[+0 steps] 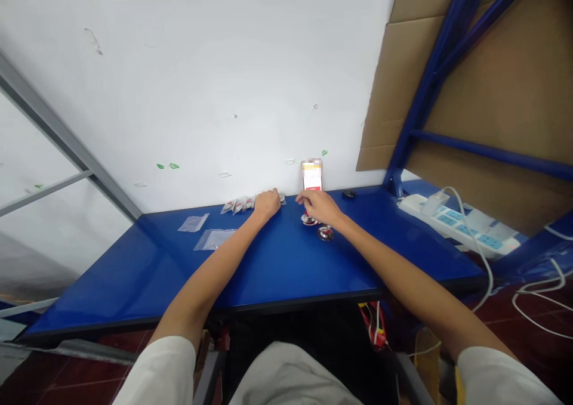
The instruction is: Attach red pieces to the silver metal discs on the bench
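Note:
My left hand (267,203) is at the back of the blue table, its fingers curled down among a row of small clear bags (239,204) with round silver-and-red pieces inside. Another bagged piece (282,198) shows just right of that hand; whether the fingers grip it is hidden. My right hand (320,206) hovers with bent, closed fingers over a round metal piece with red on it (308,219). What its fingertips hold, if anything, cannot be made out. A second round metal piece (326,232) lies below the right wrist.
A lit phone (312,175) leans on the white wall behind my right hand. Flat clear bags (193,223) lie at left. A black mouse-like object (348,194) sits at the back. A white power strip (461,225) with cables is on the right, beside blue metal framing.

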`<act>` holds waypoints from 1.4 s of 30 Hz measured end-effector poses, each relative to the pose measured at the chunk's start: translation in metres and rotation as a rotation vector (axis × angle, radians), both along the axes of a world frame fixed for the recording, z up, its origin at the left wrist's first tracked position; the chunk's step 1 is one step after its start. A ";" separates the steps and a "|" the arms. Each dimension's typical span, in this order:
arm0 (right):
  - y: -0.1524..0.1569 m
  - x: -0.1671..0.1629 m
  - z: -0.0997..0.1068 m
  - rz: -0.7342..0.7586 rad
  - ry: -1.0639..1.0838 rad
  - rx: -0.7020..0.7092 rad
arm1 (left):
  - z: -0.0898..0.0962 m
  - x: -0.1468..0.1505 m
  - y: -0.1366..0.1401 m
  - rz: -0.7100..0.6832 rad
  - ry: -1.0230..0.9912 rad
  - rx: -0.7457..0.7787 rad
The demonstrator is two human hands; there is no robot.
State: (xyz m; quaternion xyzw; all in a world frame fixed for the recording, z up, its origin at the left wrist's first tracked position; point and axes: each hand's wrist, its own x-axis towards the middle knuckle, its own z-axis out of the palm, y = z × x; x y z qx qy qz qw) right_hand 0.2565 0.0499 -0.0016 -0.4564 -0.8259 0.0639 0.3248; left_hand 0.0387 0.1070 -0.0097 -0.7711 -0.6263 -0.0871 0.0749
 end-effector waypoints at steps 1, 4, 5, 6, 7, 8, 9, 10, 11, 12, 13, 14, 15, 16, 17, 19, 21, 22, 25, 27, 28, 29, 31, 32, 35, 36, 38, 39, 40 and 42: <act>0.000 0.000 0.000 0.000 -0.004 -0.004 | 0.003 0.000 -0.001 -0.006 0.000 0.001; 0.000 0.001 0.000 0.000 -0.013 -0.011 | 0.018 -0.010 -0.008 -0.016 -0.007 0.008; 0.000 0.001 0.000 0.001 -0.013 -0.010 | 0.026 -0.018 -0.012 -0.016 -0.014 0.014; 0.000 0.001 0.001 0.003 -0.014 -0.009 | 0.034 -0.028 -0.016 -0.014 -0.022 0.019; -0.001 0.001 0.002 0.004 -0.015 -0.008 | 0.042 -0.041 -0.021 -0.020 -0.050 0.040; -0.001 0.001 0.003 0.004 -0.017 -0.007 | 0.050 -0.056 -0.027 -0.015 -0.075 0.052; -0.001 0.001 0.004 0.004 -0.024 -0.009 | 0.058 -0.072 -0.032 -0.025 -0.086 0.046; -0.001 0.002 0.005 0.006 -0.039 -0.016 | 0.064 -0.090 -0.038 -0.032 -0.086 0.028; -0.001 0.003 0.006 0.012 -0.061 -0.028 | 0.069 -0.108 -0.044 -0.036 -0.078 -0.027; -0.001 0.005 0.007 0.022 -0.090 -0.044 | 0.073 -0.125 -0.049 -0.042 -0.072 -0.110; -0.001 0.007 0.008 0.033 -0.122 -0.060 | 0.075 -0.141 -0.053 -0.058 -0.065 -0.206; -0.001 0.009 0.009 0.042 -0.153 -0.074 | 0.075 -0.155 -0.057 -0.074 -0.055 -0.315; 0.000 0.011 0.010 0.049 -0.181 -0.083 | 0.074 -0.166 -0.059 -0.073 -0.062 -0.411; 0.000 0.013 0.011 0.049 -0.202 -0.086 | 0.072 -0.174 -0.061 -0.069 -0.068 -0.501; 0.000 0.014 0.012 0.048 -0.219 -0.088 | 0.069 -0.178 -0.062 -0.060 -0.059 -0.577; 0.000 0.017 0.013 0.050 -0.240 -0.096 | 0.063 -0.178 -0.062 -0.025 0.002 -0.664; 0.000 0.018 0.014 0.053 -0.251 -0.119 | 0.056 -0.172 -0.059 -0.001 0.063 -0.688; -0.001 0.017 0.014 0.053 -0.256 -0.131 | 0.054 -0.168 -0.057 0.008 0.069 -0.690; -0.002 0.015 0.012 0.055 -0.267 -0.155 | 0.048 -0.163 -0.051 0.017 0.010 -0.691; -0.002 0.014 0.011 0.067 -0.266 -0.155 | 0.048 -0.167 -0.048 -0.018 -0.055 -0.676; -0.002 0.014 0.010 0.071 -0.259 -0.149 | 0.048 -0.169 -0.048 -0.061 -0.100 -0.669; -0.002 0.014 0.010 0.072 -0.248 -0.141 | 0.050 -0.172 -0.048 -0.113 -0.148 -0.664; -0.001 0.015 0.009 0.070 -0.224 -0.116 | 0.056 -0.177 -0.050 -0.201 -0.244 -0.644; 0.000 0.016 0.010 0.066 -0.214 -0.107 | 0.060 -0.178 -0.052 -0.232 -0.297 -0.625; 0.002 0.019 0.011 0.055 -0.191 -0.103 | 0.069 -0.171 -0.061 -0.312 -0.521 -0.558; 0.003 0.020 0.012 0.058 -0.183 -0.106 | 0.070 -0.164 -0.063 -0.335 -0.616 -0.541; 0.003 0.020 0.013 0.077 -0.148 -0.112 | 0.065 -0.146 -0.065 -0.354 -0.788 -0.507; 0.002 0.018 0.013 0.091 -0.115 -0.117 | 0.059 -0.134 -0.066 -0.345 -0.855 -0.483; 0.000 0.014 0.013 0.106 -0.070 -0.123 | 0.051 -0.122 -0.066 -0.337 -0.900 -0.453; -0.007 0.004 0.009 0.134 0.036 -0.131 | 0.034 -0.095 -0.068 -0.321 -0.940 -0.362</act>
